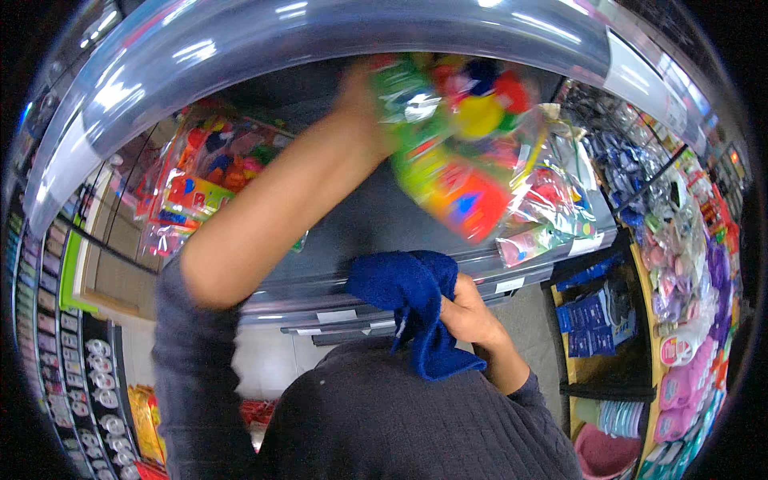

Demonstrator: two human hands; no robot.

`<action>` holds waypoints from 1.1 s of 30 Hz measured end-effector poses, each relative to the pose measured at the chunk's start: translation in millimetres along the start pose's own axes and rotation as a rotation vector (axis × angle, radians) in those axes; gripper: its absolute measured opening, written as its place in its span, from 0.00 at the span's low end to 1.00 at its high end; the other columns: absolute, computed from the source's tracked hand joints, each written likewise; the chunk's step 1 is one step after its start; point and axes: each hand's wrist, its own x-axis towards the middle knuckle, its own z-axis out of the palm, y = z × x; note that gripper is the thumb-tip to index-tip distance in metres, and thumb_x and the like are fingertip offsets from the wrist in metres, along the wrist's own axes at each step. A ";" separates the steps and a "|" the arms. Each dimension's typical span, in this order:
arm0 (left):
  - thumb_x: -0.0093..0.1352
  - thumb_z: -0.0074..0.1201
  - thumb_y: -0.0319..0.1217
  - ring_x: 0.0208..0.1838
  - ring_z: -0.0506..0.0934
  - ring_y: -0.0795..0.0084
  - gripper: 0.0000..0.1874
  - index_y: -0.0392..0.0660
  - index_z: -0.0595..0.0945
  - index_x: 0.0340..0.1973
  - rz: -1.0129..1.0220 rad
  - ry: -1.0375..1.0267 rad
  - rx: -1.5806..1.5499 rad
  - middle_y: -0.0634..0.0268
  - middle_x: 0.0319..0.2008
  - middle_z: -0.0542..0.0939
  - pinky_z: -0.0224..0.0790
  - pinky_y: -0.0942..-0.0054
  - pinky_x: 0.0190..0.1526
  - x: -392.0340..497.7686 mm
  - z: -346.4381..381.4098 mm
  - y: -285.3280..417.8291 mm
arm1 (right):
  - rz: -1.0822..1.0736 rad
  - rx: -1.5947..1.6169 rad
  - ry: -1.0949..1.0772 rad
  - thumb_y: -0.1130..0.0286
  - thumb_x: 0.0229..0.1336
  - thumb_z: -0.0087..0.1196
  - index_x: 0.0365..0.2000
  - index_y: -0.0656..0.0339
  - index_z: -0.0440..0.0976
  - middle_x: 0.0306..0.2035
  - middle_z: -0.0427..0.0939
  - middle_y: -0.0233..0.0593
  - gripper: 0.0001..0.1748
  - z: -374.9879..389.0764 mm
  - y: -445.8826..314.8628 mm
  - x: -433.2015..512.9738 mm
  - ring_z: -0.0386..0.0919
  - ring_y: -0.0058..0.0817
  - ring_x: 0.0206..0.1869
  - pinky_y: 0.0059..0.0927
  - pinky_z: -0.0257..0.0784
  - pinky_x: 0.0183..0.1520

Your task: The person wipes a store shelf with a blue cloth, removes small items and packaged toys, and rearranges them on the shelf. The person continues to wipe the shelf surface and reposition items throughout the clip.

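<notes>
My left hand (366,114) is raised over the dark shelf (354,204), blurred by motion, at a clear plastic packet of colourful balloons (480,114) with a green, yellow and red printed card. Its fingers are partly hidden by the packet, and the grip looks closed on it. Lower down, near the shelf's front edge, my right hand (471,312) holds a dark blue cloth (408,288), which hangs folded in front of my body.
More packets of balloons (210,162) lie at the shelf's left, and other clear packets (549,192) at its right. A shelf edge with clear plastic strip (360,30) arches overhead. Racks of packaged goods (678,240) stand at the right, others at the left.
</notes>
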 end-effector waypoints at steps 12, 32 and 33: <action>0.66 0.49 0.57 0.65 0.67 0.43 0.40 0.54 0.62 0.69 -0.048 0.076 2.239 0.42 0.63 0.67 0.55 0.52 0.67 -45.5 -109.7 55.9 | 0.027 0.060 -0.003 0.64 0.68 0.48 0.48 0.68 0.73 0.42 0.78 0.33 0.17 -12.5 0.0 -2.6 0.72 0.19 0.46 0.27 0.69 0.51; 0.68 0.42 0.60 0.68 0.50 0.22 0.43 0.51 0.52 0.72 -0.522 -0.129 2.378 0.34 0.67 0.58 0.40 0.20 0.60 -115.4 -112.2 25.6 | 0.029 0.153 -0.018 0.63 0.66 0.51 0.48 0.68 0.72 0.44 0.77 0.33 0.18 3.2 12.7 7.9 0.72 0.21 0.46 0.28 0.68 0.51; 0.70 0.41 0.57 0.69 0.50 0.23 0.39 0.52 0.53 0.71 -0.516 -0.119 2.384 0.37 0.67 0.57 0.42 0.20 0.60 -112.6 -109.9 32.2 | 0.047 0.150 -0.002 0.64 0.64 0.51 0.47 0.68 0.73 0.44 0.77 0.34 0.18 3.8 12.9 6.8 0.73 0.22 0.45 0.28 0.69 0.50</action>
